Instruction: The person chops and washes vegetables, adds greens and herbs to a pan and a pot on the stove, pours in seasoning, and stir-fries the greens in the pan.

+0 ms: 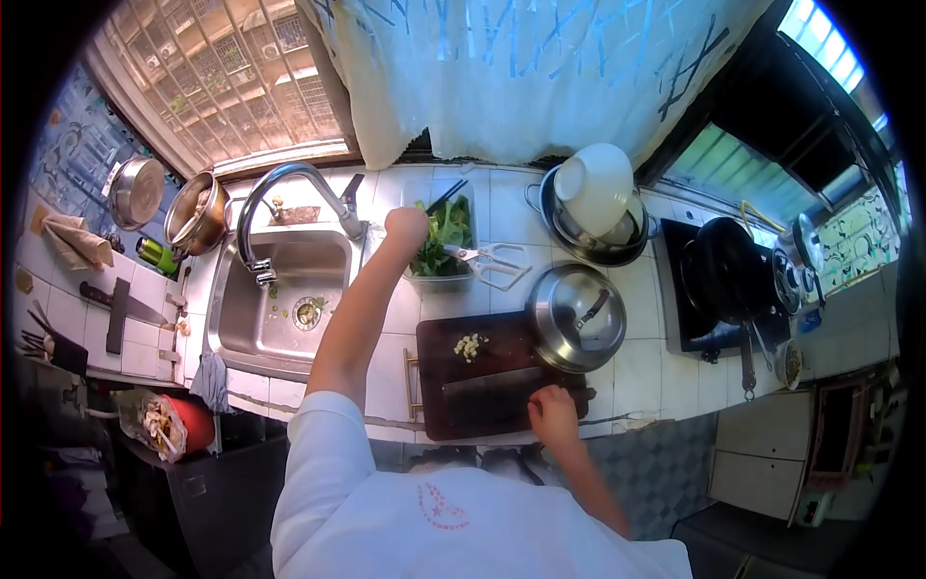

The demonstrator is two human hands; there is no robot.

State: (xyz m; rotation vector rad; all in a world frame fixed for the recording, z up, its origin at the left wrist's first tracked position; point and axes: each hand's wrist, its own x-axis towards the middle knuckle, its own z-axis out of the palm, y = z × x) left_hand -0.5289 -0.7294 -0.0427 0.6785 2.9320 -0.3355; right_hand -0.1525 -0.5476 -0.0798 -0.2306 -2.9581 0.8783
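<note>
My left hand (407,230) is closed at the left rim of a clear plastic container (446,286) that holds leafy greens (449,228). Dark chopsticks (447,196) and kitchen scissors with white handles (490,259) rest across the container. Over at the right side of a dark cutting board (439,338), my right hand (555,415) has its fingers curled at the handle end of a kitchen knife (487,388). The knife's wide blade lies flat on the board. A small heap of chopped pale pieces, like garlic (470,347), sits above the blade.
To the left is a steel sink (280,338) with a curved faucet (289,172). A metal lid (579,318) overlaps the board's upper right corner. Behind it, a white bowl (593,188) leans in a metal pan (617,253). A black wok (723,270) stands on the stove.
</note>
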